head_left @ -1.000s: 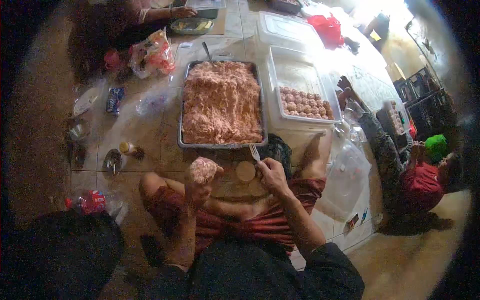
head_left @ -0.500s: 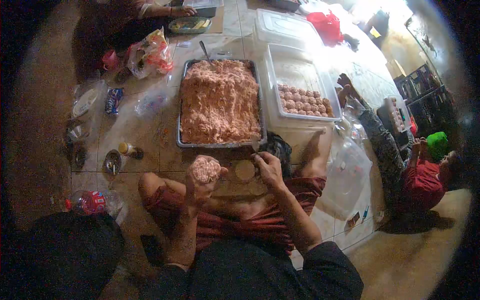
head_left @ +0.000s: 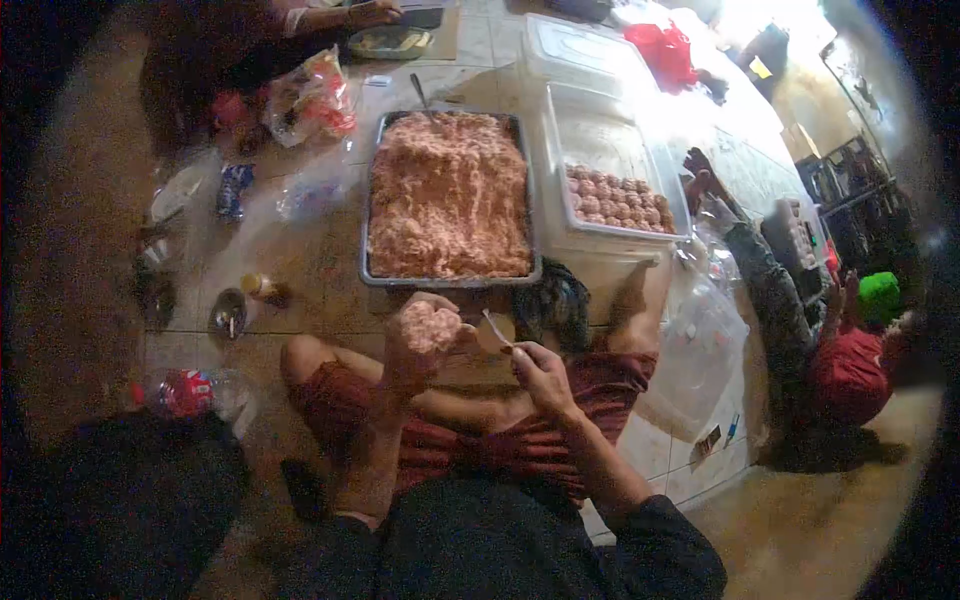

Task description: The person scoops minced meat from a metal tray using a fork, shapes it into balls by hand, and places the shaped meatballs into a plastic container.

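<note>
My left hand (head_left: 408, 345) is closed around a lump of pinkish minced meat (head_left: 430, 328), which bulges out at the top of the fist. Just to its right, my right hand (head_left: 541, 374) grips a small spoon (head_left: 494, 325) by its handle, its tip pointing up toward the meat. Both hands are above my crossed legs. In front of them lies a large grey tray (head_left: 450, 281) heaped with meat mixture (head_left: 450, 200). A metal spoon (head_left: 419, 92) stands in its far edge. Rows of meatballs (head_left: 620, 200) fill the near part of a clear plastic container (head_left: 685, 222).
A plastic lid (head_left: 590, 50) lies behind the container. On the left are a small jar (head_left: 260, 286), a bowl (head_left: 230, 312) and a bottle (head_left: 190, 392). Another person's hand (head_left: 375, 13) is at the top left; a person in red (head_left: 850, 370) is at the right.
My left hand has risen slightly and moved right with the meat. My right hand has brought the spoon away from the tray's near edge, down and left toward the meat.
</note>
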The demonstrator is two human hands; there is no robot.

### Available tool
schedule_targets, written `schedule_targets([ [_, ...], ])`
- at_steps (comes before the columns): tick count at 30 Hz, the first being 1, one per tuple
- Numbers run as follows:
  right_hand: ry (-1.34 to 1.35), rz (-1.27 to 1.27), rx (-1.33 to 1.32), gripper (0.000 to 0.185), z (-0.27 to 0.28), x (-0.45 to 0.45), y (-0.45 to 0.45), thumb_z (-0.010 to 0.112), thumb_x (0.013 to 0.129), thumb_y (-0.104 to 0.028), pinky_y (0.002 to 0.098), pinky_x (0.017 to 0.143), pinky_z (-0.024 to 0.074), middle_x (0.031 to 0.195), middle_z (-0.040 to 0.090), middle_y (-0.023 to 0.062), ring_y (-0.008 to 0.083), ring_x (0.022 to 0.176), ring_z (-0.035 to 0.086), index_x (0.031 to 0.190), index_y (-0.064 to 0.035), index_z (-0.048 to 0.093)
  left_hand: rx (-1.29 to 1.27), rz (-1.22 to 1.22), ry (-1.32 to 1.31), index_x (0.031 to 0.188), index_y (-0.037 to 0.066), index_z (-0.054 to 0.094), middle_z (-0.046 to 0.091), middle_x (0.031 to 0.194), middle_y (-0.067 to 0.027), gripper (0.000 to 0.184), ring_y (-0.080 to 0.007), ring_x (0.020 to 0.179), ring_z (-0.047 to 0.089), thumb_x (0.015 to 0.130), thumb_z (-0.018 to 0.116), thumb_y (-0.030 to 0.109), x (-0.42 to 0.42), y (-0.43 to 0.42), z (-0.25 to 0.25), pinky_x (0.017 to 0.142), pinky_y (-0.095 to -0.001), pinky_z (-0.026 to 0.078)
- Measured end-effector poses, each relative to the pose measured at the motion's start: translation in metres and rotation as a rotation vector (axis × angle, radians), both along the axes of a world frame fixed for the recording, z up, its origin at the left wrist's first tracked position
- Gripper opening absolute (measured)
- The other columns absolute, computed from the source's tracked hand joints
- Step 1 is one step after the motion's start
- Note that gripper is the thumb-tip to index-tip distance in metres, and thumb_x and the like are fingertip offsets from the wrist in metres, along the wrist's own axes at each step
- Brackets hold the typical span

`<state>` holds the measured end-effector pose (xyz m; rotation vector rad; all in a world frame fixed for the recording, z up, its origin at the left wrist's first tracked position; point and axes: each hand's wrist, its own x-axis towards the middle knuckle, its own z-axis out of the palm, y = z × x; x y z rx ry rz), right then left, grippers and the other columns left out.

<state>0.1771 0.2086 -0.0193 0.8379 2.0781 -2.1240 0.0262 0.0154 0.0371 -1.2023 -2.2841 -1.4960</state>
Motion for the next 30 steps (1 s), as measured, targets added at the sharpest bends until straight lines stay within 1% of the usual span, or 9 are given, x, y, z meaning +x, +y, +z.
schedule_targets([
  [1,0.103,0.047,-0.018,0.024,0.000,-0.004,0.000,0.063,0.098,-0.018,0.0264,0.078,0.0493,0.097,0.070,0.0028,0.0092,0.087,0.061,0.112,0.0013,0.067,0.146,-0.022,-0.368,0.091,0.004,0.064,0.064,0.086,-0.0054,0.034,-0.0150,0.076,0.063,0.076,0.088,0.021,0.002,0.005,0.002,0.068,-0.0304,0.052],
  [8,0.328,0.167,-0.138,0.020,0.021,-0.018,-0.026,0.062,0.093,-0.004,0.0287,0.084,0.0497,0.102,0.070,0.0045,0.0112,0.094,0.061,0.112,0.0006,0.065,0.301,-0.023,-0.467,0.096,0.006,0.065,0.064,0.084,-0.0041,0.042,-0.0164,0.074,0.063,0.073,0.090,0.030,0.001,0.008,0.005,0.067,-0.0300,0.051],
  [12,0.417,0.297,0.471,0.023,0.039,-0.029,-0.029,0.062,0.084,0.002,0.0292,0.086,0.0494,0.103,0.067,0.0086,0.0153,0.098,0.061,0.107,-0.0024,0.064,0.191,-0.237,-0.493,0.100,0.002,0.060,0.064,0.084,-0.0082,0.031,-0.0196,0.071,0.063,0.084,0.079,0.021,-0.014,-0.001,-0.082,0.063,-0.0302,0.050],
  [14,0.530,0.255,0.575,0.010,0.047,-0.034,-0.031,0.059,0.097,-0.007,0.0300,0.074,0.0466,0.089,0.062,0.0077,0.0137,0.081,0.056,0.103,0.0005,0.062,0.326,-0.095,-0.607,0.099,0.002,0.060,0.065,0.081,-0.0094,0.025,-0.0211,0.067,0.063,0.088,0.074,0.020,-0.022,0.000,-0.096,0.063,-0.0313,0.053],
  [18,0.331,0.144,0.317,0.017,0.034,-0.012,-0.018,0.058,0.100,-0.012,0.0302,0.076,0.0477,0.092,0.065,0.0047,0.0128,0.084,0.057,0.109,-0.0002,0.066,0.672,-0.194,-1.113,0.098,0.003,0.061,0.065,0.081,-0.0098,0.012,-0.0216,0.065,0.064,0.094,0.064,0.013,-0.009,-0.004,-0.009,0.067,-0.0353,0.060],
  [22,0.298,0.234,-0.106,0.024,0.001,-0.004,-0.031,0.056,0.100,-0.009,0.0296,0.089,0.0478,0.108,0.067,0.0042,0.0140,0.102,0.060,0.120,0.0032,0.064,0.824,-0.713,-1.598,0.100,0.001,0.061,0.064,0.082,-0.0062,0.009,-0.0137,0.072,0.063,0.094,0.062,0.008,-0.024,-0.011,-0.021,0.074,-0.0346,0.060],
  [25,0.367,0.211,-0.159,0.021,-0.003,-0.010,-0.046,0.056,0.097,0.000,0.0332,0.093,0.0479,0.116,0.066,0.0097,0.0180,0.106,0.061,0.116,0.0037,0.066,0.174,-0.306,-1.193,0.100,0.002,0.062,0.062,0.077,-0.0019,0.021,-0.0092,0.071,0.060,0.089,0.073,0.016,-0.015,-0.005,-0.019,0.072,-0.0310,0.058],
  [28,0.580,0.270,0.305,0.019,0.011,-0.029,-0.041,0.056,0.097,0.000,0.0355,0.093,0.0478,0.112,0.065,0.0125,0.0223,0.105,0.063,0.114,0.0019,0.066,0.323,-0.233,-0.581,0.099,0.000,0.060,0.062,0.082,-0.0019,0.035,-0.0077,0.073,0.059,0.082,0.083,0.021,0.000,0.005,-0.044,0.070,-0.0285,0.055],
  [30,0.433,0.269,0.458,0.018,0.028,-0.029,-0.039,0.057,0.096,-0.001,0.0349,0.088,0.0483,0.106,0.064,0.0131,0.0241,0.101,0.063,0.111,0.0000,0.067,0.338,-0.259,-0.795,0.106,-0.003,0.056,0.064,0.091,-0.0067,0.046,-0.0127,0.076,0.063,0.084,0.080,0.029,-0.007,-0.005,-0.032,0.070,-0.0281,0.056],
])
